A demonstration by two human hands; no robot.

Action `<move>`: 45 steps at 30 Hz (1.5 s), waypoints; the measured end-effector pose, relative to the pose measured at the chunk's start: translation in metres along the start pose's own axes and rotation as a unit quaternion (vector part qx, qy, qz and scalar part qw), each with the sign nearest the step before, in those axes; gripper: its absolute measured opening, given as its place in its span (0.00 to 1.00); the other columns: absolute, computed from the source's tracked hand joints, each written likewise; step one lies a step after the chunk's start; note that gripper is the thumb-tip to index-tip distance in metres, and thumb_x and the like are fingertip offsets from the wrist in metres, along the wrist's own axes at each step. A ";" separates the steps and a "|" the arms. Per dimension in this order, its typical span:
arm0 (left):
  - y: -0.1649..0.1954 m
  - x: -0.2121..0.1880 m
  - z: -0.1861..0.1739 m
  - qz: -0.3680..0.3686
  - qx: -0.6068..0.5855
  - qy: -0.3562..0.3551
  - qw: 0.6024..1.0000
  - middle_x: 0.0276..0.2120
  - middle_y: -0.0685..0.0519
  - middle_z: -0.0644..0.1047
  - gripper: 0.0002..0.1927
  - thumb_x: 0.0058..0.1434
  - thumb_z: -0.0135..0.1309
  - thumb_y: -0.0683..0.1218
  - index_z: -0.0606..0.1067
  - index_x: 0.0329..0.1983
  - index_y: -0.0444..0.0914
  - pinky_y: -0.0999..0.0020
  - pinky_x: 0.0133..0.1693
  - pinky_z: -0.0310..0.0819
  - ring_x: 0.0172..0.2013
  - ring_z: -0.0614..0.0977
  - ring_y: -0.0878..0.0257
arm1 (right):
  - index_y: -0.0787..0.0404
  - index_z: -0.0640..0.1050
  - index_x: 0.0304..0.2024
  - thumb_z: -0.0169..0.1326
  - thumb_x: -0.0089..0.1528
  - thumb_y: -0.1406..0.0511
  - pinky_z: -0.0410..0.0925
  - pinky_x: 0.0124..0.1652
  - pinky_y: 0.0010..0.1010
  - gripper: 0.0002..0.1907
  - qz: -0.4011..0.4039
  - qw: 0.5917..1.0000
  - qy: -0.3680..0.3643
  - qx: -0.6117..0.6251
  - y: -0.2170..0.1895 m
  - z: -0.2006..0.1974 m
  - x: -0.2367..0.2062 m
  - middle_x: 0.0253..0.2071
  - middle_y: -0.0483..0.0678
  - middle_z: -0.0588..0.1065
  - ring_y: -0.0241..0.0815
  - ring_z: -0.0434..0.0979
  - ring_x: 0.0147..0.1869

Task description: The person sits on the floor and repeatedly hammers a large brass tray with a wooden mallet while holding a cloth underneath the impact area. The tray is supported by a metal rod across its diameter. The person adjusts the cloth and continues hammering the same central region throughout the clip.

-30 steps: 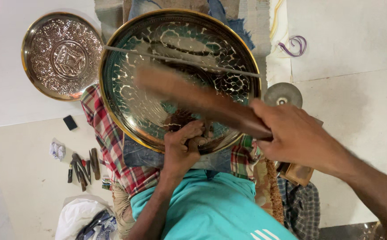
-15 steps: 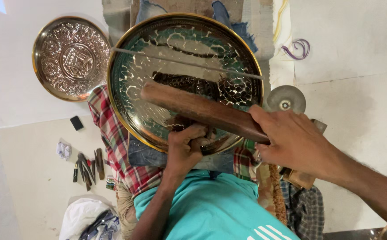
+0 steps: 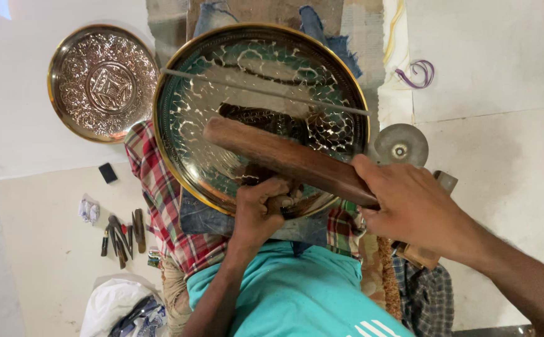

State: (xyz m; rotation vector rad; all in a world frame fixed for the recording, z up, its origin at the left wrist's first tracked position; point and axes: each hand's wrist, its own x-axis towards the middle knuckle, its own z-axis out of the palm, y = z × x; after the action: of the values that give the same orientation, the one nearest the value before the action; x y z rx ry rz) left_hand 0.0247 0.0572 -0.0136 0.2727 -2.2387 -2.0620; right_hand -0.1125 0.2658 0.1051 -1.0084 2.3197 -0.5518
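A large round brass plate [image 3: 222,87] with a hammered, patterned face rests on my lap over a checked cloth [image 3: 159,193]. My left hand [image 3: 258,209] is a fist near the plate's lower rim, closed on a small metal punch that is mostly hidden. My right hand [image 3: 412,209] grips the handle of a long wooden mallet [image 3: 284,159], which lies slanted across the plate just above the left fist. A thin metal rod [image 3: 266,90] crosses the plate's upper half.
A smaller embossed brass plate [image 3: 103,82] lies on the floor to the left. Several small chisels [image 3: 121,234] and a black block [image 3: 108,173] sit on the floor lower left. A round metal disc [image 3: 400,145] and a purple cord [image 3: 417,73] are at right.
The mallet has swung down across the plate, closer to my left fist. The left hand has stayed at the plate's lower rim.
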 end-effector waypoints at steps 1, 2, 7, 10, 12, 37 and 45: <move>-0.001 -0.001 0.000 0.008 0.009 0.009 1.000 0.39 0.45 0.85 0.23 0.47 0.45 0.22 0.78 0.44 0.28 0.73 0.46 0.80 0.42 0.85 0.63 | 0.62 0.70 0.47 0.63 0.44 0.64 0.64 0.28 0.52 0.29 0.051 0.998 -0.001 0.021 0.000 -0.001 -0.001 0.21 0.57 0.73 0.60 0.76 0.28; -0.001 -0.001 0.001 0.015 0.018 0.017 1.000 0.40 0.45 0.85 0.24 0.49 0.45 0.22 0.78 0.47 0.28 0.73 0.46 0.81 0.42 0.86 0.64 | 0.59 0.71 0.48 0.63 0.46 0.62 0.64 0.29 0.52 0.29 0.103 0.994 -0.002 0.043 0.001 -0.001 -0.002 0.22 0.56 0.73 0.59 0.77 0.28; -0.003 0.000 0.002 0.006 0.038 0.026 0.999 0.41 0.46 0.85 0.28 0.49 0.44 0.22 0.78 0.51 0.29 0.72 0.47 0.82 0.43 0.87 0.64 | 0.61 0.69 0.45 0.59 0.47 0.64 0.69 0.28 0.48 0.24 0.159 0.982 0.007 0.104 0.000 0.002 -0.002 0.22 0.54 0.74 0.54 0.79 0.27; -0.001 0.003 0.001 0.020 0.035 0.016 0.999 0.42 0.45 0.85 0.29 0.49 0.43 0.22 0.78 0.52 0.29 0.70 0.48 0.83 0.44 0.87 0.62 | 0.60 0.70 0.47 0.60 0.47 0.65 0.66 0.29 0.49 0.26 0.144 0.987 0.009 0.074 -0.004 0.003 -0.001 0.23 0.55 0.73 0.55 0.78 0.27; 0.001 0.001 0.001 0.018 0.003 0.007 1.000 0.45 0.45 0.85 0.29 0.51 0.40 0.21 0.78 0.53 0.29 0.69 0.51 0.85 0.45 0.88 0.62 | 0.64 0.69 0.40 0.55 0.50 0.66 0.69 0.27 0.46 0.17 0.190 0.963 0.065 0.180 -0.008 0.002 0.000 0.21 0.54 0.73 0.50 0.78 0.26; 0.009 -0.008 -0.054 0.077 -0.173 0.276 0.942 0.39 0.43 0.82 0.23 0.60 0.47 0.27 0.71 0.60 0.26 0.65 0.42 0.85 0.38 0.86 0.57 | 0.66 0.74 0.51 0.65 0.63 0.74 0.70 0.40 0.24 0.16 0.056 0.818 0.468 0.330 0.040 0.098 0.009 0.38 0.48 0.77 0.32 0.77 0.40; -0.044 -0.019 -0.134 0.070 -0.113 0.433 0.892 0.40 0.44 0.82 0.21 0.66 0.50 0.26 0.70 0.62 0.26 0.67 0.39 0.81 0.36 0.83 0.61 | 0.67 0.72 0.53 0.59 0.63 0.75 0.68 0.37 0.23 0.16 0.055 0.819 0.492 0.290 0.041 0.102 0.017 0.37 0.45 0.75 0.31 0.76 0.36</move>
State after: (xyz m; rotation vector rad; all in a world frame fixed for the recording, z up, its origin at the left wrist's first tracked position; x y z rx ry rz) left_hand 0.0707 -0.0741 -0.0445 0.7942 -1.4190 -1.6148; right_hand -0.0808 0.2635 -0.0012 -0.2639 2.6549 -1.9467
